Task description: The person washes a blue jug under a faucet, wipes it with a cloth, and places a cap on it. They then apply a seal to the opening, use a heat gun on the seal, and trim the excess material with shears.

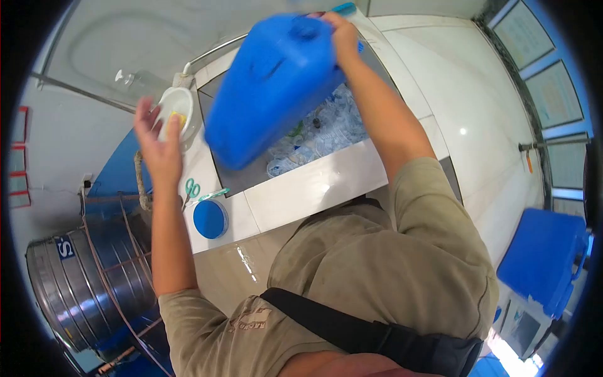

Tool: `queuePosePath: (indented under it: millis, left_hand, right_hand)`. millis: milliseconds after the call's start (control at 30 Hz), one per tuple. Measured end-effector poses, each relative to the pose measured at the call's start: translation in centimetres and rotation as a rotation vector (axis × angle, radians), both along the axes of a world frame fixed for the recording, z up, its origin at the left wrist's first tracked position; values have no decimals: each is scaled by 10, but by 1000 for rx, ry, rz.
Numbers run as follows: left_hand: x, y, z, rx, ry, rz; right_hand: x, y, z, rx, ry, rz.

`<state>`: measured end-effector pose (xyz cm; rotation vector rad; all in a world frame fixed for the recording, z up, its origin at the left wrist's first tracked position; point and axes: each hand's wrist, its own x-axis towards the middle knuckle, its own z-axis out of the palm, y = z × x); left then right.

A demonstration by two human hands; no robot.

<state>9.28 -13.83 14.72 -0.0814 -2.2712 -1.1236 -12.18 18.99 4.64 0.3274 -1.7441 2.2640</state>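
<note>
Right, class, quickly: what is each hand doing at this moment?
Left hand: open, fingers spread, holding nothing, close to the white bowl.
Right hand: closed on the top of the tilted blue jug.

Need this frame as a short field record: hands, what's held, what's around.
right hand: grips the top of a blue jerrycan, tilted over the basin
left hand: open, holding nothing, raised near a white dish
basin: white tiled, holds clear plastic bottles
ledge items: round blue lid, green-handled scissors
lower left: steel tank
lower right: second blue jerrycan on the floor
blur: held jerrycan is motion-blurred
</note>
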Motion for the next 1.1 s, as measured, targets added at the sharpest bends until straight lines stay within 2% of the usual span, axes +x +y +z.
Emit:
queuePosePath:
  millis: [33,100,133,167,200,267,300,367,400,467,500,533,600,633,700,733,800,833,900,933,1000,1033,1100]
  left_hand:
    - [-3,23,4,-173,0,-9]
    - [-18,60,-9,-393,49,-98]
    - [-28,72,-22,-516,75,-136]
    - [-39,82,-37,-530,18,-135]
    - [-47,92,-55,-543,-43,-136]
    - [-60,102,-88,-514,-209,-173]
    - [-63,109,-99,-517,-206,-158]
    - [-67,120,-114,-564,-434,-79]
    - [-72,124,-115,-540,-420,-63]
    - [-80,130,-110,-539,-484,-40]
    - [-81,135,-107,-541,-540,-27]
    - [-81,138,-105,-537,-544,-22]
    - [-85,146,-102,-556,-620,35]
    - [-86,149,-102,-556,-620,36]
    - [-87,157,-103,-572,-600,77]
    - [-88,159,-103,-572,-599,79]
    - [-89,165,-100,-573,-669,66]
    - [-88,167,-99,-569,-672,69]
    - [-89,171,-97,-602,-662,70]
    - [-88,173,-96,-602,-663,70]
    - [-88,179,-96,-604,-650,56]
    - [-89,182,-96,-599,-649,57]
    - [-86,188,-97,-641,-630,55]
  right_hand:
    - [-6,-18,-3,519,206,-157]
    - [5,-50,-2,944,587,-239]
    - [13,-61,-5,1067,649,-170]
    - [19,-72,-10,1189,711,-101]
    - [23,-79,-19,1180,727,-90]
    - [26,-82,-34,1282,756,110]
    - [26,-80,-32,1274,771,115]
    - [22,-72,-22,1337,798,270]
    - [10,-69,-17,1336,808,280]
    - [-26,-68,2,1476,493,595]
    - [-48,-61,14,1256,347,647]
    - [-74,-59,19,1126,193,526]
    - [-101,-62,29,1105,-52,-14]
    - [-101,-63,27,1105,-52,-14]
    - [-91,-64,28,1237,88,376]
    - [-89,-62,31,1236,90,377]
    - [-90,-54,36,760,-162,509]
    - [-96,-51,32,762,-163,514]
    - [-119,-46,17,576,-290,253]
    - [-119,-48,11,575,-291,253]
    - [-95,-57,19,1273,-18,229]
    - [-85,-59,25,1276,-16,230]
    - [-67,-60,32,1541,-17,-8]
